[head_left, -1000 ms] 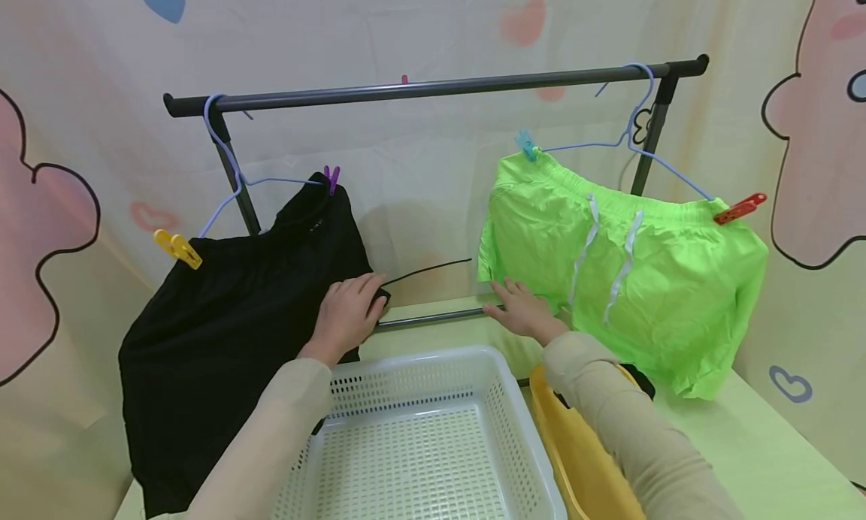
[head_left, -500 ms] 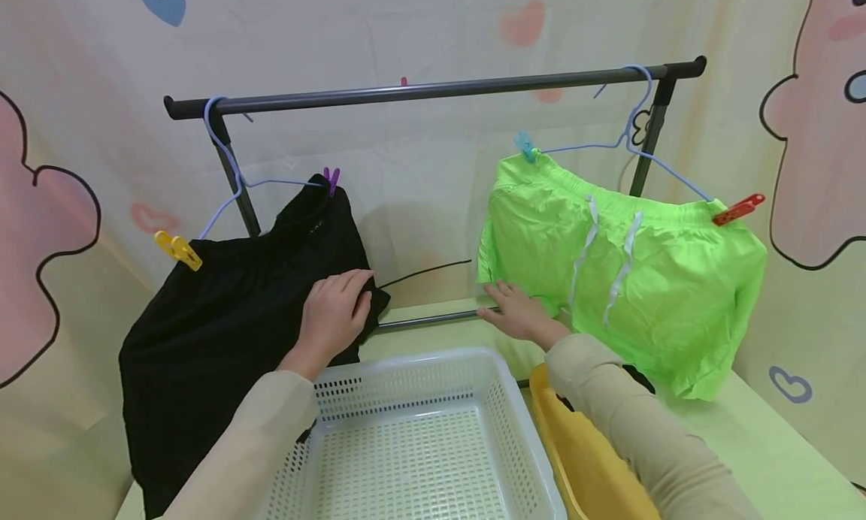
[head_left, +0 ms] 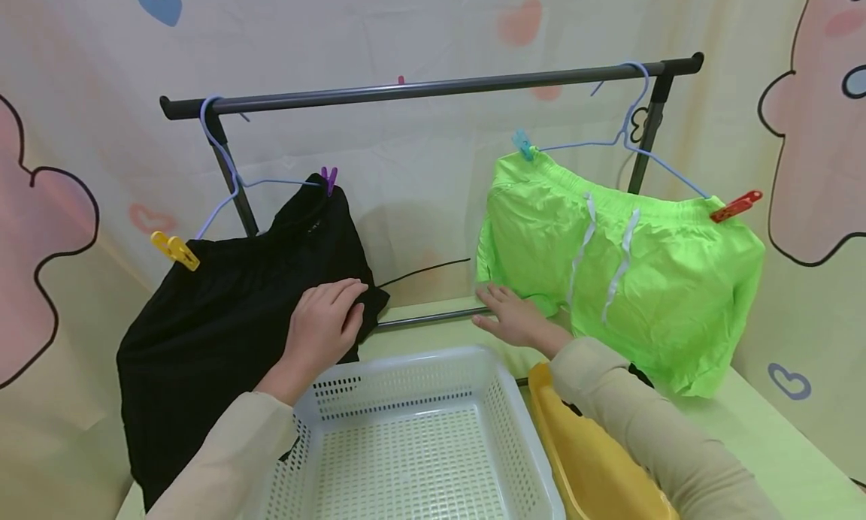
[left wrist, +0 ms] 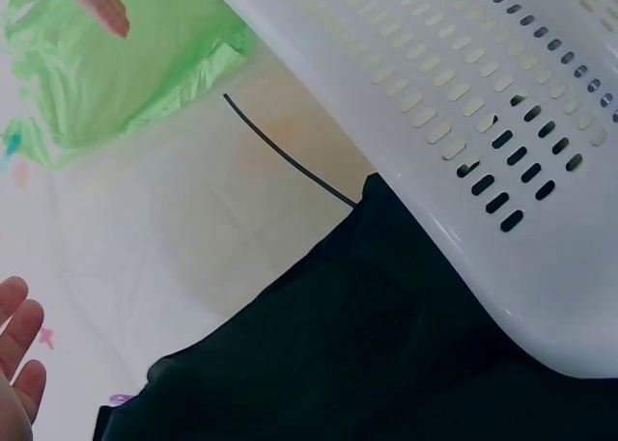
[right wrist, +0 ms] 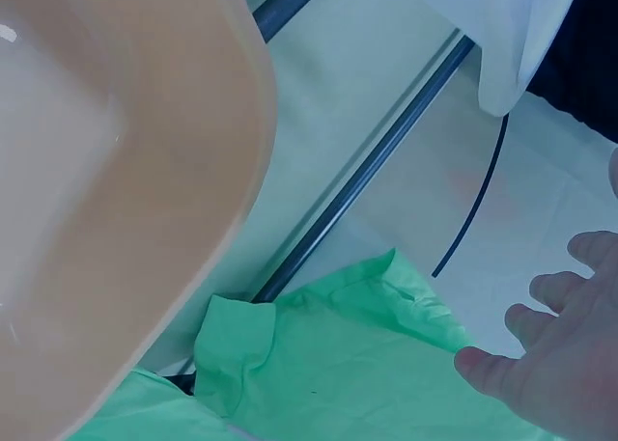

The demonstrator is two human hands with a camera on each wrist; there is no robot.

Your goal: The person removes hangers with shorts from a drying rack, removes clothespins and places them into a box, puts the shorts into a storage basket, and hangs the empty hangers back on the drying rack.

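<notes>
In the head view my left hand hovers in front of black shorts, fingers slightly bent and holding nothing. The shorts hang from a blue hanger, with a yellow clothespin and a purple clothespin at the waistband. My right hand, fingers spread, is by the lower left corner of bright green shorts. A second blue hanger carries these, with a teal clothespin and a red clothespin. In the right wrist view no object lies between the right fingers.
A dark rack bar spans above both garments, and a lower bar runs behind the basket. The white perforated basket stands front centre. Beside it is a yellow container, partly under my right sleeve. A thin black cord sticks out between the garments.
My left hand has drawn back leftward and towards me, away from the black shorts' right edge. My right hand has shifted slightly left and down. The garments hang as before.
</notes>
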